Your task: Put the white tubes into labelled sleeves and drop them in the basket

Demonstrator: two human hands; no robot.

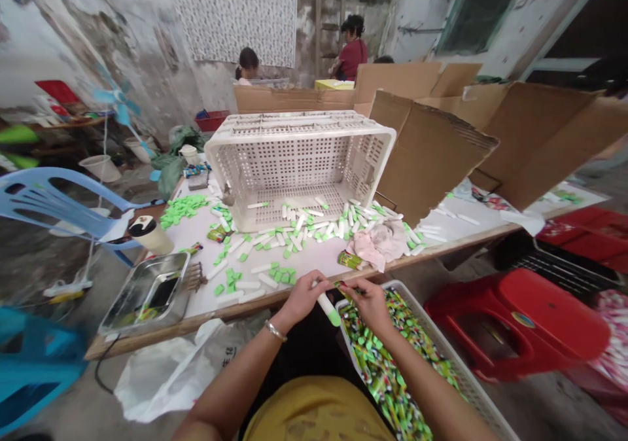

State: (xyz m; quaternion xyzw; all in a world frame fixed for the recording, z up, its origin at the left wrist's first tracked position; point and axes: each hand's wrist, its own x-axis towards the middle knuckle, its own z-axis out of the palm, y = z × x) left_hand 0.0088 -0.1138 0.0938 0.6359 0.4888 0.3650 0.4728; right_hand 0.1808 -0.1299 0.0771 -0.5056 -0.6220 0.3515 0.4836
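My left hand (300, 298) is closed around a white tube (324, 305) whose green end points down toward me. Beside it, the fingers of my right hand (371, 305) pinch a small, dark, coloured piece (339, 286), perhaps a printed label; it is mostly hidden by the fingertips. The two hands nearly meet over the table's front edge. Below my right forearm stands a white crate (444, 336) full of green-ended tubes with colourful printed wraps (387, 362). Plain white tubes with green ends (294, 238) lie heaped on the table ahead.
A white plastic basket (299, 119) lies on its side, tubes spilling out. Loose green caps (184, 210), a pink cloth (380, 243), a printed packet (349, 260) and a metal tray (142, 323) are on the table. Cardboard (426, 153) stands behind; a red stool (530, 323) is right.
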